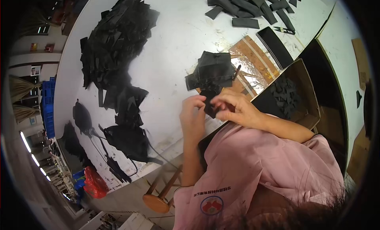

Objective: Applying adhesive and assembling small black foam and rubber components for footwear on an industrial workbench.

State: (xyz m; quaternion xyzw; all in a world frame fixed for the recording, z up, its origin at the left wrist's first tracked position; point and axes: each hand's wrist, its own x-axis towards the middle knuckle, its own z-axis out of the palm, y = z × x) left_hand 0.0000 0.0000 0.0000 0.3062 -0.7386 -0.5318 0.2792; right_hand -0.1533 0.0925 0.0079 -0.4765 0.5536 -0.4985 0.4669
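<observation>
- A small black cloth piece [208,106], matte and flat, lies between the hands, just below a rough stack of similar pieces [213,69].
- The left hand [192,114] is half curled, fingertips at the cloth's left edge; the right hand [238,107] is loosely bent, fingertips at its other side.
- Whether either pinches it I cannot tell (the fingers cover the contact).
- A ragged heap [116,40] of thin black pieces sprawls at left; smoother folded strips [245,6] are cut off at the top.
- Glossy clear film crosses the brown cardboard [253,57], partly hidden by the stack.
- Dark scraps [285,96] in the open box [310,85] blur together.
- Bare white tabletop [168,59] leaves room between heap and stack; its near edge passes below the left hand.
</observation>
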